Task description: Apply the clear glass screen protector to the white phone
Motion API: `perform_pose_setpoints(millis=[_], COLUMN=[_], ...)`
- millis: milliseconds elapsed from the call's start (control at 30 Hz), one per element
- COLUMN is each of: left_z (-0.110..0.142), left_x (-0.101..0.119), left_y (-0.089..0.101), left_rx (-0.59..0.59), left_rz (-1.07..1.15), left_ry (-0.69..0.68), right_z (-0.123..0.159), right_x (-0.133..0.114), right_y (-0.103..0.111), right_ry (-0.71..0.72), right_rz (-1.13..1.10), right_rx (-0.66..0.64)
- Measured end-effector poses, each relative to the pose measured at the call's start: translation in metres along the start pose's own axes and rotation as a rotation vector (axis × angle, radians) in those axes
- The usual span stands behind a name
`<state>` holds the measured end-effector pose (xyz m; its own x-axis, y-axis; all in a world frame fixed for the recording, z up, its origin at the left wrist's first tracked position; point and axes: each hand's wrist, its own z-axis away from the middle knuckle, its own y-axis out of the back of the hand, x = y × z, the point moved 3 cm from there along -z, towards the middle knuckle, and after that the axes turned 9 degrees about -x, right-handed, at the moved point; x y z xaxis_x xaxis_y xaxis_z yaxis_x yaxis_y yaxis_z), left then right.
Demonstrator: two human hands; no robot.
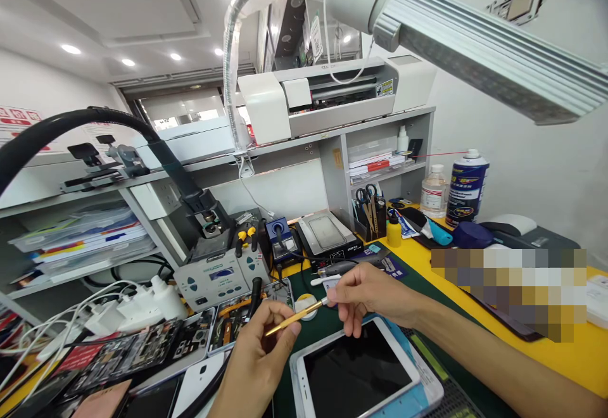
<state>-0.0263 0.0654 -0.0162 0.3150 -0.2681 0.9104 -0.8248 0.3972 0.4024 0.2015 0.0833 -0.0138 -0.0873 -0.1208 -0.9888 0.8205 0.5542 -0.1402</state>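
My left hand (pixel 259 351) is closed around the lower end of a thin gold-coloured tool (pixel 294 317), held slanting up to the right. My right hand (pixel 363 294) pinches the tool's upper tip between thumb and forefinger, with a small white piece at the fingertips. Both hands hover above a white tablet (pixel 356 373) with a dark screen, lying on a green mat (pixel 327 323). A small round tin (pixel 306 309) sits just behind the tool.
A grey soldering station (pixel 221 275) and a black heating plate (pixel 327 234) stand behind the hands. Opened phones and circuit boards (pixel 142 351) lie at the left with white cables. A spray can (pixel 467 187), bottles and a scissors holder (pixel 369 212) stand at the right. A lamp head (pixel 475 44) hangs overhead.
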Motion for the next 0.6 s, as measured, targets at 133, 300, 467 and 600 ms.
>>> perform_pose_setpoints(millis=[133, 300, 467, 600], left_z=[-0.001, -0.004, -0.004, -0.003], left_x=[-0.001, -0.015, -0.015, -0.006], left_y=[0.002, 0.008, 0.008, 0.007], left_rx=[0.063, 0.112, 0.08, 0.077], left_rz=[0.051, 0.087, 0.13, 0.179], left_ry=[0.055, 0.176, 0.09, 0.062], right_z=[-0.001, 0.0, 0.0, 0.001], right_x=[0.001, 0.0, -0.002, -0.004], right_y=[0.001, 0.001, -0.001, -0.001], right_ry=[0.009, 0.02, 0.017, 0.02], right_rz=[-0.001, -0.007, -0.016, -0.021], right_rx=[0.012, 0.052, 0.069, 0.095])
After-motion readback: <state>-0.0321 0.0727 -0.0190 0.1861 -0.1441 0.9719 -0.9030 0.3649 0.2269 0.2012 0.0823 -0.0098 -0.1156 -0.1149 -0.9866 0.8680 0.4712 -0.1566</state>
